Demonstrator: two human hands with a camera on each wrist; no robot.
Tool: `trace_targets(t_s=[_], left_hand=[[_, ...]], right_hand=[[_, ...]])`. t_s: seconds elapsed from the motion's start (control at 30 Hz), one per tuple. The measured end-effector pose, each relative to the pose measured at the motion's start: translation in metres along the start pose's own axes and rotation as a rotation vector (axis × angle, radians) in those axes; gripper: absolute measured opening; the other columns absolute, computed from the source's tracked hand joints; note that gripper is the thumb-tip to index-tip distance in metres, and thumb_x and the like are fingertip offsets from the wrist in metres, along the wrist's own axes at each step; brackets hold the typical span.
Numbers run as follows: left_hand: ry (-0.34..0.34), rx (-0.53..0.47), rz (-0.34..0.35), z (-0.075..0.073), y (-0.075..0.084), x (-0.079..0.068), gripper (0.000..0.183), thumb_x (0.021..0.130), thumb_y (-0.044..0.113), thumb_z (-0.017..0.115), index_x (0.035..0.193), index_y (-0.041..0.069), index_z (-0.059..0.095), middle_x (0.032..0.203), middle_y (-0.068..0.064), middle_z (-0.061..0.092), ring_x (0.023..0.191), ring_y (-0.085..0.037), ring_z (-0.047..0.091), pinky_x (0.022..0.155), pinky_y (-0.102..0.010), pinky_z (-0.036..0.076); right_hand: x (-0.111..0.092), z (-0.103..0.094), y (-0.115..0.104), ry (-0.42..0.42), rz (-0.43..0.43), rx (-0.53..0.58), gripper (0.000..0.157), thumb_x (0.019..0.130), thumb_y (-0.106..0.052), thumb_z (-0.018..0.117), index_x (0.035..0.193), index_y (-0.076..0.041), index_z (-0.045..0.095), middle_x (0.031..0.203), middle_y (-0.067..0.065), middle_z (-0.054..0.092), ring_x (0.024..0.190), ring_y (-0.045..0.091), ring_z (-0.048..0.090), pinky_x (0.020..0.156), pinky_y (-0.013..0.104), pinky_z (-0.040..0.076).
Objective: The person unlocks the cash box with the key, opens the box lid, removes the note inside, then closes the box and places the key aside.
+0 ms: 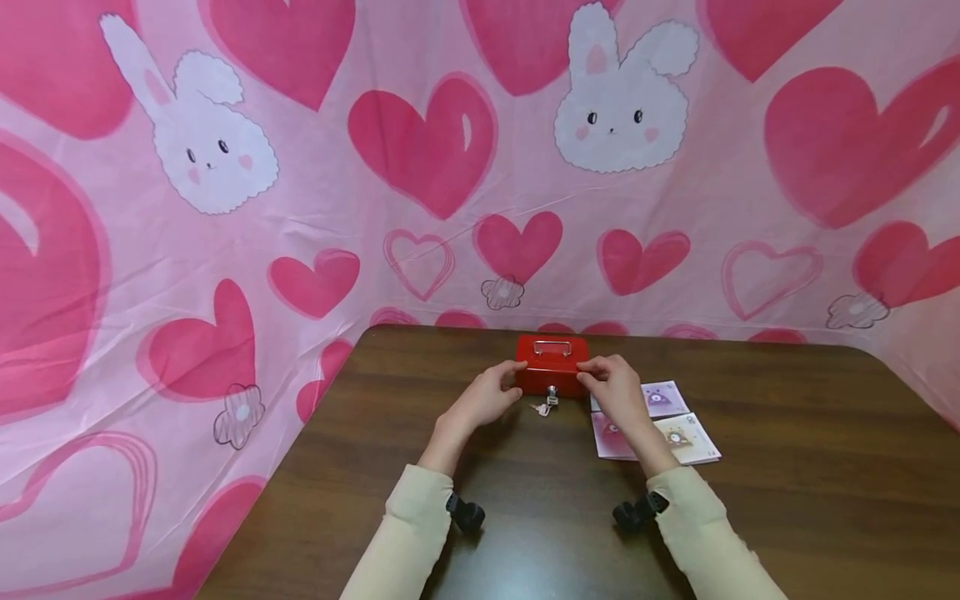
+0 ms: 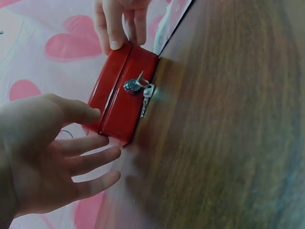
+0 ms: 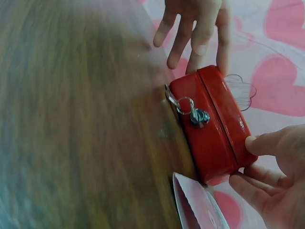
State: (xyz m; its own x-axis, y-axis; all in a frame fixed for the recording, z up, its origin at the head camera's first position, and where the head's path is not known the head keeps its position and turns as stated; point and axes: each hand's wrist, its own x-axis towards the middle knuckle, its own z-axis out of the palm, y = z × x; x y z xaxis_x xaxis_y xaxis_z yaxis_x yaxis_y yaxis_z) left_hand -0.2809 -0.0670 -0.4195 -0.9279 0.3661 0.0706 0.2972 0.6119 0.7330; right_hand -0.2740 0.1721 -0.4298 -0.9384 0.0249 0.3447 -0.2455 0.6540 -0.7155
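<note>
A red cash box [image 1: 552, 379] stands on the table with its lid down and a folding metal handle [image 1: 552, 347] on top. Keys [image 2: 147, 93] hang on a ring from the lock [image 2: 132, 86] at its front. My left hand [image 1: 487, 396] is at the left end of the box; its thumb touches the lid's front edge and the other fingers spread out loosely. At the right end, my right hand [image 3: 281, 174] pinches the lid's corner between thumb and fingers. Paper notes [image 1: 684, 437] with printed cartoon figures lie beneath the right wrist.
The dark wooden table [image 1: 810, 467] has its far edge just behind the box. A pink cloth [image 1: 420, 50] with hearts and rabbits hangs behind and to the left. Both wrists wear black strapped cameras [image 1: 467, 515].
</note>
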Motion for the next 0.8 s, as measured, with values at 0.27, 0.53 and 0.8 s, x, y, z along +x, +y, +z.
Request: trace_targets(t_s=[0.27, 0.53, 0.8], left_hand=[[0.021, 0.035, -0.027, 0.0012, 0.0060, -0.0025, 0.049, 0.096, 0.015, 0.061, 0.144, 0.020, 0.051, 0.136, -0.010, 0.062, 0.121, -0.026, 0.061, 0.105, -0.047, 0.047], [-0.057, 0.053, -0.007, -0.0045, 0.0044, -0.0018, 0.060, 0.094, 0.020, 0.064, 0.150, 0.022, 0.042, 0.140, -0.011, 0.060, 0.125, -0.026, 0.059, 0.107, -0.048, 0.046], [-0.105, 0.023, -0.021, -0.0021, -0.0020, -0.0015, 0.069, 0.094, 0.022, 0.064, 0.156, 0.026, 0.033, 0.147, -0.012, 0.053, 0.130, -0.027, 0.057, 0.109, -0.046, 0.044]], right_hand=[[0.0038, -0.0058, 0.0063, 0.014, -0.038, -0.069, 0.021, 0.088, -0.018, 0.075, 0.107, -0.009, 0.078, 0.099, 0.014, 0.073, 0.092, 0.032, 0.067, 0.079, 0.040, 0.050], [0.0038, -0.0046, 0.0084, 0.037, -0.086, -0.115, 0.020, 0.086, -0.017, 0.078, 0.104, -0.010, 0.079, 0.092, 0.013, 0.076, 0.084, 0.030, 0.069, 0.074, 0.039, 0.052], [0.0026, -0.0027, 0.0095, 0.031, -0.103, -0.132, 0.019, 0.086, -0.014, 0.076, 0.104, -0.008, 0.079, 0.097, 0.014, 0.076, 0.090, 0.033, 0.070, 0.082, 0.046, 0.054]])
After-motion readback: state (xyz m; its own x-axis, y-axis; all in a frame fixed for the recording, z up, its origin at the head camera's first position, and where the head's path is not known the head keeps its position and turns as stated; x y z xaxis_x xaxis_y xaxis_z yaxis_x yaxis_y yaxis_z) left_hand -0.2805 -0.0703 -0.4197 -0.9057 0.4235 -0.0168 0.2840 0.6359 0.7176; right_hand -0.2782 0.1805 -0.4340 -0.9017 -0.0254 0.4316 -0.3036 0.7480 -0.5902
